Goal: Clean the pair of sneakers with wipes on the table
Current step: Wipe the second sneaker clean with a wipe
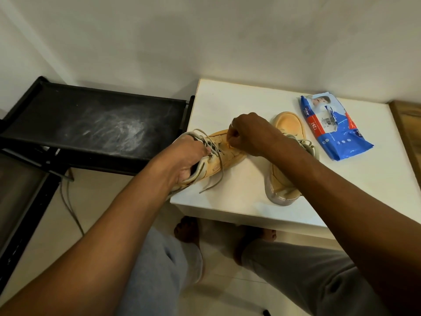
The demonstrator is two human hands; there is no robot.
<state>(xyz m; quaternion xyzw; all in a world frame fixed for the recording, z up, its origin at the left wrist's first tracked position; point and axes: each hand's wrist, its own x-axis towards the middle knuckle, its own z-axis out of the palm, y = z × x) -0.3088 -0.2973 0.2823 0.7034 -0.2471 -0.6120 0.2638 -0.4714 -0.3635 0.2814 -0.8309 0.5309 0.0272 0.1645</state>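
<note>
— Judging by the grips, how much was done?
— Little. The first sneaker (219,159) was gripped at its collar by the left hand (184,160); its toe was pinched by the right hand (250,133), wipe unconfirmed. The second sneaker (289,125), just right, awaited cleaning.

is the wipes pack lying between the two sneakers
No, the wipes pack lies on the table to the right of both the held sneaker and the other sneaker.

Left grip (190,156) and right grip (249,133) curled
</note>
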